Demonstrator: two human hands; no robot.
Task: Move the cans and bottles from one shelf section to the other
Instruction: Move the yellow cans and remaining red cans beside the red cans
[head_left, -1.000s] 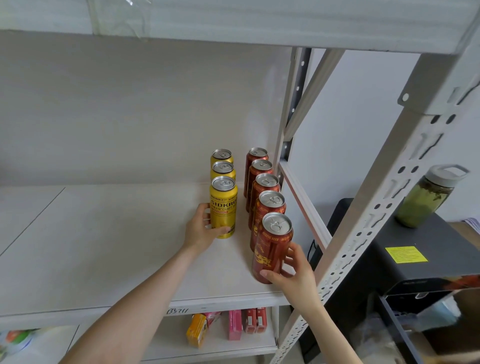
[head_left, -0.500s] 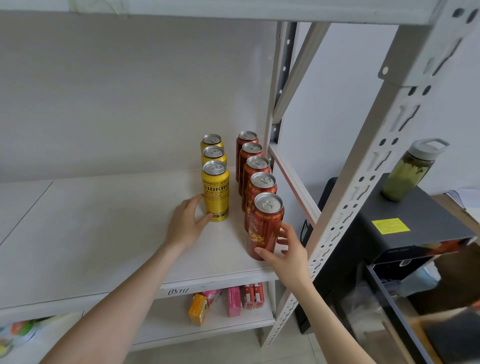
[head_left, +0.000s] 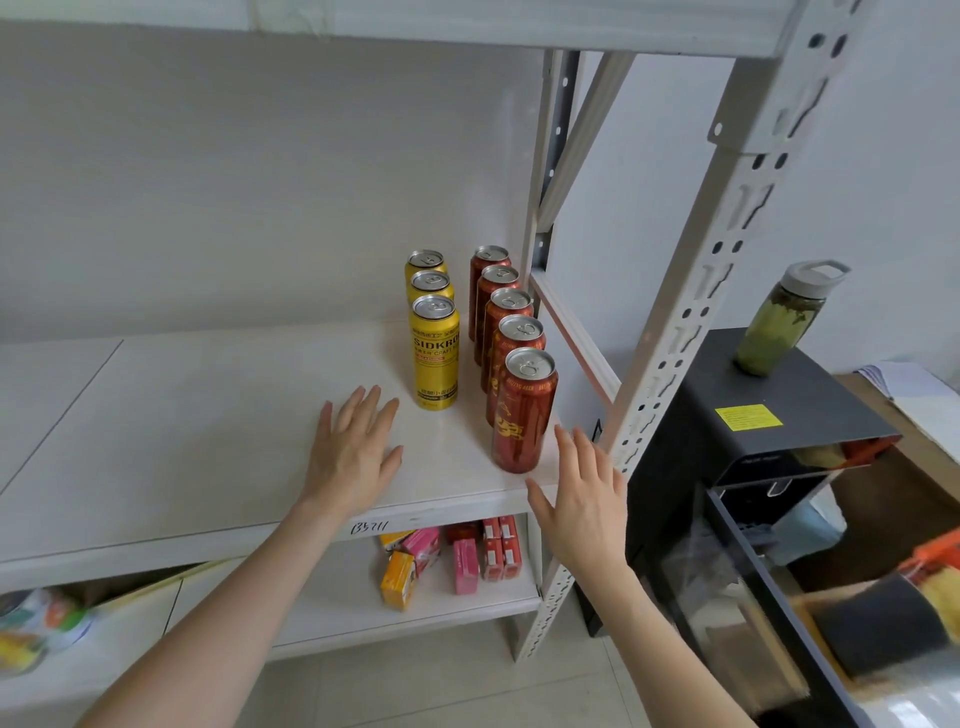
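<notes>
Three yellow cans stand in a row on the white shelf (head_left: 208, 441), the front yellow can (head_left: 435, 353) nearest me. Beside them on the right runs a row of several red cans, with the front red can (head_left: 522, 410) close to the shelf's front edge. My left hand (head_left: 356, 447) hovers flat over the shelf, left of and in front of the yellow can, fingers straight, holding nothing. My right hand (head_left: 584, 488) is spread open just right of and below the front red can, apart from it.
A perforated metal upright (head_left: 691, 312) stands right of the red cans. A green-filled bottle (head_left: 782, 322) sits on a black box (head_left: 769, 415) beyond the rack. Small coloured boxes (head_left: 452, 556) lie on the lower shelf. The shelf's left section (head_left: 52, 384) adjoins.
Both hands have let go of the front cans and drawn back toward me, fingers now spread. The cans stay standing in their rows.
</notes>
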